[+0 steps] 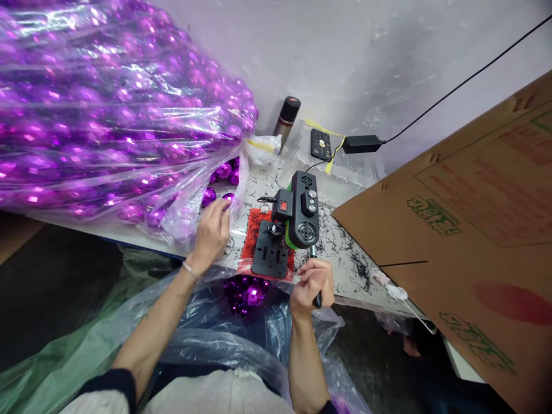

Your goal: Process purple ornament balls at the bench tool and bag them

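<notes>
My right hand (313,284) is wrapped round the black-gripped lever handle (318,300) of a small black bench press (305,210). The press has round vents, knobs and a red switch, and its slotted black base plate (271,253) lies on a red mat (251,244). My left hand (212,230) is at the mouth of a large clear plastic bag (172,109) full of shiny purple balls. Its fingertips are pinched together at the lower edge of a purple ball (228,196); whether they hold anything is hidden. Another purple ball (209,197) lies beside it.
Black bristle-like scraps litter the white table (345,270). Behind the press stand a dark spray can (287,118), a black keypad (320,144) and a power adapter (363,144) with a cable. A large cardboard box (466,230) leans at right. Purple balls (248,295) lie in plastic over my lap.
</notes>
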### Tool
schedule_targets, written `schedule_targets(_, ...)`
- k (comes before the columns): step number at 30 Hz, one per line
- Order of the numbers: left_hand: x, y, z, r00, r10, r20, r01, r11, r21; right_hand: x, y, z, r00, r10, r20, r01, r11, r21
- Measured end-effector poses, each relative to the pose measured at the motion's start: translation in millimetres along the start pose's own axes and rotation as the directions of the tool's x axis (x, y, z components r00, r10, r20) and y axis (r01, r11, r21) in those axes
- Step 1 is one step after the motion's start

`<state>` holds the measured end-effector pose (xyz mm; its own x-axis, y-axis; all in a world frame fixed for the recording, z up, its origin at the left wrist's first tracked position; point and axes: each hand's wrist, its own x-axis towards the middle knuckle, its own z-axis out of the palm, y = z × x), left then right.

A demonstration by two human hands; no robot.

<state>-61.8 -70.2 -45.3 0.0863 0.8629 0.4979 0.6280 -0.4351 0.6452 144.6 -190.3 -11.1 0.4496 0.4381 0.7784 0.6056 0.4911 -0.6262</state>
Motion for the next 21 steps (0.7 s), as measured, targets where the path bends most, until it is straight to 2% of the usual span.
schedule_targets(1,23,-7,1.0,0.996,-0.083,0.022,0.081,0.994,0.071,0,1,1,1.000,0.001,0.002,-0.001,1.000,0.003)
schedule_targets(3,61,-18,7.1,0.954,-0.237,0.182,0.196,0.956,0.219,0,2,1,1.000,-0.002,0.003,0.002,1.000,0.012)
schedule_targets(5,82,-21,15.4,0.870,-0.348,0.350,0.235,0.916,0.326,0,2,0,1.000,0.000,0.008,0.000,1.000,0.016)
schedule_targets(7,89,-20,21.9,0.808,-0.400,0.433,0.255,0.899,0.355,1,2,-1,1.000,0.001,0.019,-0.001,1.000,0.013)
schedule_targets(8,88,-19,23.6,0.803,-0.406,0.436,0.273,0.901,0.337,2,1,-1,1.000,-0.003,0.023,0.003,1.000,0.010)
schedule_targets(10,84,-17,22.5,0.832,-0.405,0.378,0.340,0.912,0.229,3,1,-2,0.999,-0.019,0.030,0.019,1.000,-0.001)
schedule_targets(12,78,-16,15.1,0.868,-0.426,0.255,0.442,0.897,-0.006,4,0,-4,0.999,-0.033,0.039,0.034,0.999,-0.013)
schedule_targets(13,74,-15,9.3,0.869,-0.454,0.197,0.487,0.855,-0.179,4,-1,-4,0.998,-0.036,0.044,0.037,0.999,-0.020)
schedule_targets(14,69,-13,2.6,0.857,-0.489,0.165,0.513,0.775,-0.369,5,-1,-4,0.998,-0.034,0.049,0.035,0.999,-0.022)
schedule_targets(15,64,-10,-4.4,0.837,-0.521,0.169,0.519,0.657,-0.547,5,-2,-4,0.998,-0.028,0.052,0.029,0.999,-0.023)
schedule_targets(17,52,-1,-17.5,0.799,-0.537,0.271,0.512,0.370,-0.775,8,-3,-3,0.999,-0.016,0.045,0.017,1.000,-0.019)
schedule_targets(19,37,12,-24.8,0.760,-0.502,0.411,0.545,0.150,-0.825,14,-7,-1,1.000,-0.010,0.026,0.010,1.000,-0.018)
schedule_targets(21,20,24,-23.5,0.710,-0.473,0.521,0.606,0.036,-0.794,22,-12,1,1.000,-0.014,0.005,0.014,1.000,-0.025)
